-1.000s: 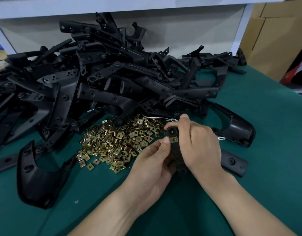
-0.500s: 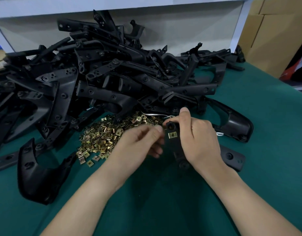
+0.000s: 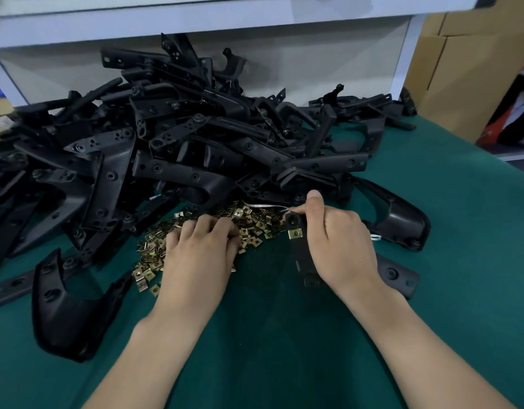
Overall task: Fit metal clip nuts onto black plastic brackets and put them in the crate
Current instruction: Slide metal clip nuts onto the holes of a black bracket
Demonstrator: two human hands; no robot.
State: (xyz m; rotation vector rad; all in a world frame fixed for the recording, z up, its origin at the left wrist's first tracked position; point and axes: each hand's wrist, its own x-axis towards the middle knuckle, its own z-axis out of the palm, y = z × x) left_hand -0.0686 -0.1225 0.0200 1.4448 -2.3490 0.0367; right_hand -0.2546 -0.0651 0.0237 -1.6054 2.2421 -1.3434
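Head view, one camera only. Right hand [image 3: 340, 243] grasps a black bracket [image 3: 299, 256] from the side, fingers wrapped round its edge, thumb raised against the top end; the bracket is held over the green table cover [image 3: 461, 202], just beside the heap of clip nuts [image 3: 254, 224]. One brass-coloured clip nut [image 3: 295, 233] sits on the bracket's edge, just below the round hole at the upper end.

Left hand [image 3: 200, 249] lies palm down on the heap of clip nuts, fingers bent into it; cannot tell whether a nut is pinched, fingertips hidden among the pieces.

The heap spreads from in front of the left hand to the bracket's top end; behind it a large tangled pile of brackets [image 3: 166, 160] reaches back to the white shelf frame [image 3: 195, 22]. A curved black part [image 3: 63, 314] lies at front left; a flat black part [image 3: 396, 274] just right of the right wrist; cardboard boxes [image 3: 461, 69] at far right.
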